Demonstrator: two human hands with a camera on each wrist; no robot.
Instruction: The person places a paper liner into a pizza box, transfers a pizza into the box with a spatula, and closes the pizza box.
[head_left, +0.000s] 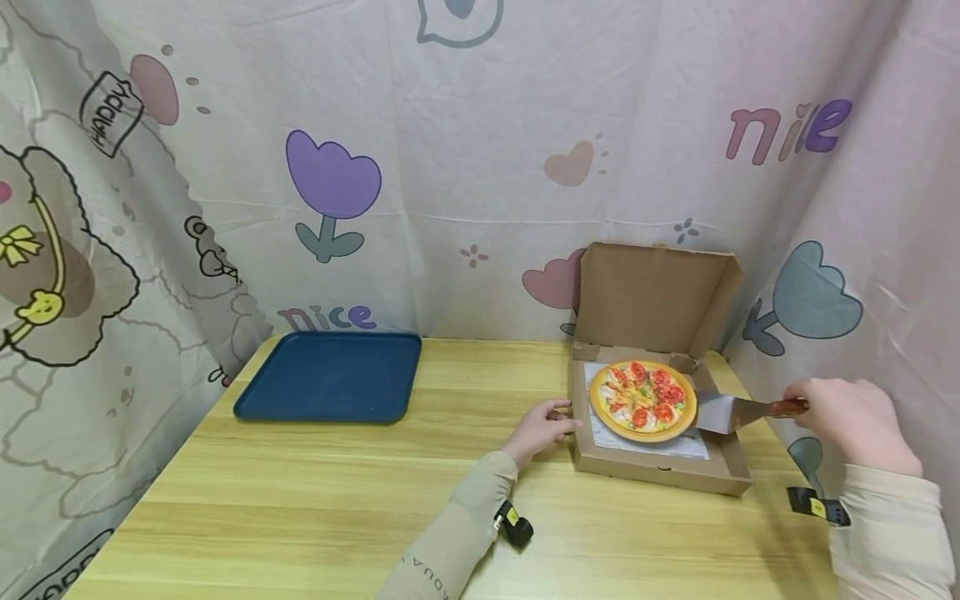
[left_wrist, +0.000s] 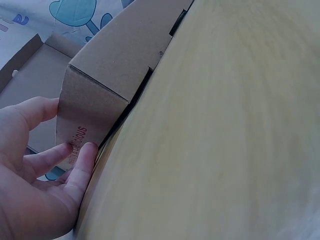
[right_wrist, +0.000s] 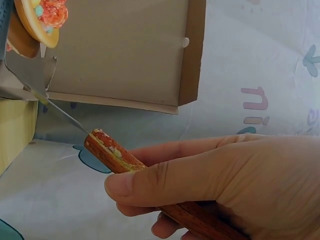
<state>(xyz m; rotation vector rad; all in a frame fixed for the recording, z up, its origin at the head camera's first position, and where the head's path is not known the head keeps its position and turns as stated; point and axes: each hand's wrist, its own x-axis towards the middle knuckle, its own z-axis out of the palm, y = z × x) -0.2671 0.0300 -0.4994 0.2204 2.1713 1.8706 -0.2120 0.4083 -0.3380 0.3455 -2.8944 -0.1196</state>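
A round pizza (head_left: 642, 401) with red toppings and a yellow-orange rim is in an open cardboard pizza box (head_left: 660, 468), above a printed paper sheet (head_left: 609, 442). My right hand (head_left: 855, 423) grips the wooden handle (right_wrist: 112, 152) of a metal spatula (head_left: 717, 412). Its blade reaches over the box's right wall to the pizza's right edge; how far it goes underneath is hidden. My left hand (head_left: 540, 429) touches the outside of the box's left wall (left_wrist: 82, 115) with spread fingertips, seen close up in the left wrist view.
A dark blue tray (head_left: 330, 379) lies at the back left of the wooden table (head_left: 300, 500). The box lid (head_left: 651, 300) stands raised at the back. A printed curtain (head_left: 480, 167) hangs behind the table and along both sides.
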